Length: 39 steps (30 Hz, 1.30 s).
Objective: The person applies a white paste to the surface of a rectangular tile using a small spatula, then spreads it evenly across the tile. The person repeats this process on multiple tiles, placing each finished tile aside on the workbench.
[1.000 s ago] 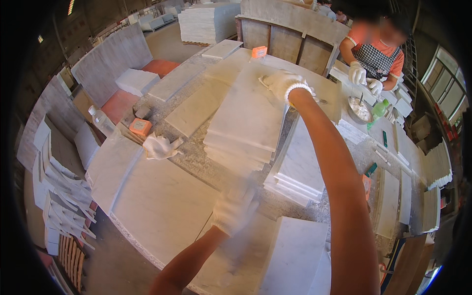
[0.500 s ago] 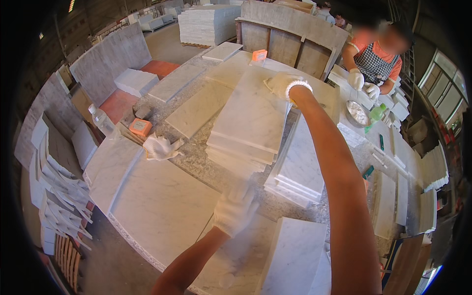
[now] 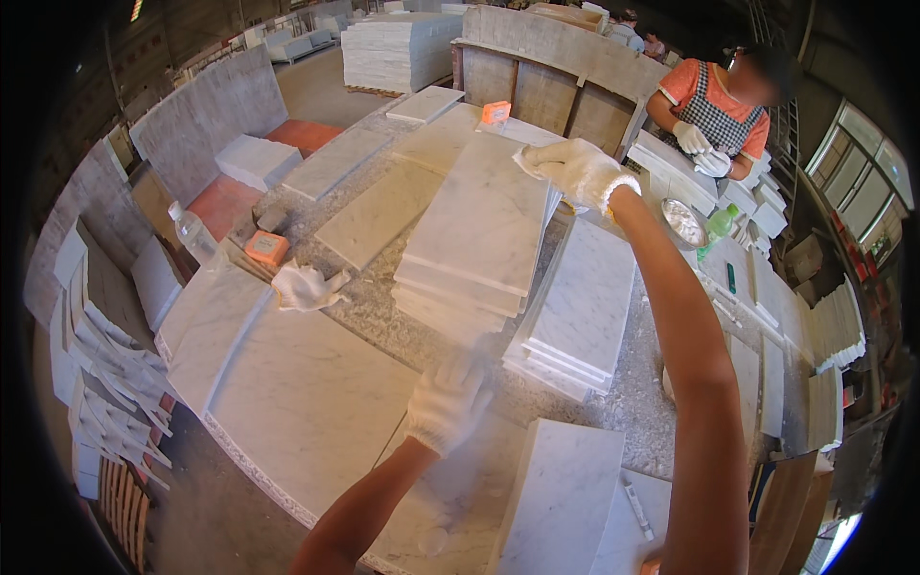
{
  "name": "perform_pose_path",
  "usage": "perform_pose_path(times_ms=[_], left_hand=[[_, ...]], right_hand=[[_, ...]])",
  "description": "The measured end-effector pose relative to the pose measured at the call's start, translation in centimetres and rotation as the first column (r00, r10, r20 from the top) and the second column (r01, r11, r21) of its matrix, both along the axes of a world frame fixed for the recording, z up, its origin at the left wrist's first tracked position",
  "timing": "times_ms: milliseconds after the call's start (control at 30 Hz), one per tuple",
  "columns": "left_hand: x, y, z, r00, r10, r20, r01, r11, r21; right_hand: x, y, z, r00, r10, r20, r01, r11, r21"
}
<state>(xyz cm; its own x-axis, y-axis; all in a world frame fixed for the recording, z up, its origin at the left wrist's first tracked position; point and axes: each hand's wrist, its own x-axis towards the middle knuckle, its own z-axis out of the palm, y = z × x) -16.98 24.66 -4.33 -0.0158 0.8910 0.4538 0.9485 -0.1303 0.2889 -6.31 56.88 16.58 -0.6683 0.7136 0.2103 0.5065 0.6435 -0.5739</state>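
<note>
The right hand (image 3: 582, 174) is reaching over a far corner of the white stone stack (image 3: 474, 220), which is sitting on the tabletop (image 3: 369, 311). The left hand (image 3: 448, 402) is looking blurry by the near end. Whether fingers are gripping, I cannot tell. Pressing gently should be keeping corners safe.

The stacked marble slabs (image 3: 474, 216) are white, veined faintly grey — the knit gloves (image 3: 582, 174) off-white, the small boxes (image 3: 267, 248) orange, one plastic bottle (image 3: 721, 222) green, a bib apron (image 3: 719, 120) black-and-white checked.

The speckled worktable (image 3: 372, 311) carries pale slabs (image 3: 470, 220) — some stacked, some single — and a crumpled glove (image 3: 307, 287).
</note>
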Motion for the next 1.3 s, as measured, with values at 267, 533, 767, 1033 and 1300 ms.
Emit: perform_pose_path(times_ms=[267, 533, 767, 1033, 1300], left_hand=[[-0.1, 0.3, 0.1, 0.998, -0.026, 0.059, 0.028, 0.999, -0.043], [0.2, 0.3, 0.3, 1.0, 0.014, 0.023, -0.014, 1.0, -0.007], [0.0, -0.5, -0.4, 0.999, 0.01, -0.046, -0.006, 0.997, 0.082], [-0.1, 0.0, -3.6, 0.995, 0.073, -0.069, -0.077, 0.995, -0.056], [-0.6, -0.9, -3.6, 0.998, -0.029, -0.051, 0.036, 0.989, 0.143]], right_hand=[[-2.2, -1.2, -1.4, 0.886, -0.157, 0.436, 0.126, 0.987, 0.1], [-3.3, 1.2, -3.4, 0.856, -0.24, 0.457, 0.173, 0.968, 0.184], [10.8, -10.9, -1.3, 0.839, 0.412, 0.355, -0.408, 0.908, -0.09], [29.7, -41.3, -7.1, 0.942, -0.277, 0.189, 0.335, 0.782, -0.526], [33.7, -60.0, -17.6, 0.46, -0.881, -0.111, 0.667, 0.426, -0.612]])
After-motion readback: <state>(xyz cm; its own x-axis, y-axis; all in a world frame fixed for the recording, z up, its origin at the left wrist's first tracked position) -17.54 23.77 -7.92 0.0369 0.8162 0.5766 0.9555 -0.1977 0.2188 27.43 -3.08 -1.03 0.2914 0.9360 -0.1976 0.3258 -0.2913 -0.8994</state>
